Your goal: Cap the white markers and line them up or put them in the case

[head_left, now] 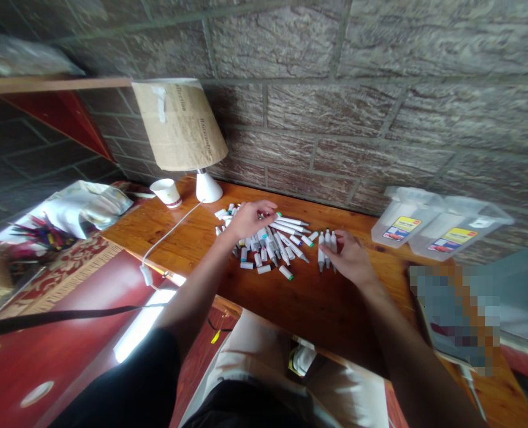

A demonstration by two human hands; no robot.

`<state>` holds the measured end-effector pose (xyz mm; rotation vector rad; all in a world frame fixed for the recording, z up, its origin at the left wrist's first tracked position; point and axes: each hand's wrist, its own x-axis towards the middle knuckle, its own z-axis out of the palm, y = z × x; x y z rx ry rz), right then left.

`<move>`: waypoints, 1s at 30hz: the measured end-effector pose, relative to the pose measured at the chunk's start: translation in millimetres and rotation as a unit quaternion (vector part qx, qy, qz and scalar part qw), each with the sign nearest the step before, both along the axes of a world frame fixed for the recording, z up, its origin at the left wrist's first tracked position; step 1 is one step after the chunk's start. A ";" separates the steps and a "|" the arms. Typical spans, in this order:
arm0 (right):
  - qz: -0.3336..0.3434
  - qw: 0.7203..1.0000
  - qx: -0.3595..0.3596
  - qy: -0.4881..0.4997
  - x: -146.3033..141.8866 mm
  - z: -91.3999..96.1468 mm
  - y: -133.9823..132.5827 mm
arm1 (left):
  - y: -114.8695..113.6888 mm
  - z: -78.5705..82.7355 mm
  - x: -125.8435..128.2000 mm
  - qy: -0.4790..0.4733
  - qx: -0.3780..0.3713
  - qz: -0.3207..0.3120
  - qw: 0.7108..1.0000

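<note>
A scatter of white marker pens (273,245) with coloured caps lies on the wooden table (192,238) in front of the brick wall. My left hand (251,217) rests over the far left part of the pile, fingers curled and pinched on a marker with a green cap. My right hand (349,257) sits at the pile's right edge, fingers bent round three upright-lying white markers (326,245) held side by side.
A table lamp (184,132) with a paper shade and a white cup (166,192) stand at the back left; its cord (166,235) runs forward. Two clear plastic tubs (433,224) lie at the right. A crumpled bag (88,205) sits at far left.
</note>
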<state>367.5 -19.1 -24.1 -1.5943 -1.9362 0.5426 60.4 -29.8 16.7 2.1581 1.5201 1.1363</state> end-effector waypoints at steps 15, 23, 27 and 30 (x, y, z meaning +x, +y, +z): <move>-0.005 1.000 -0.002 0.017 -0.5 -2.9 1.7 | 13.4 -5.9 55.1 0.135 -0.012 -0.230 0.964; -0.002 1.000 0.005 0.025 1.8 -3.1 2.4 | 4.6 6.6 18.6 0.114 0.019 -0.032 0.993; 0.000 1.000 0.009 0.023 1.9 -1.8 2.2 | 4.1 17.5 -40.9 0.118 0.009 0.156 0.981; -0.001 1.000 0.004 0.011 0.9 -0.2 1.4 | 0.7 7.4 -88.7 0.094 0.001 0.261 0.961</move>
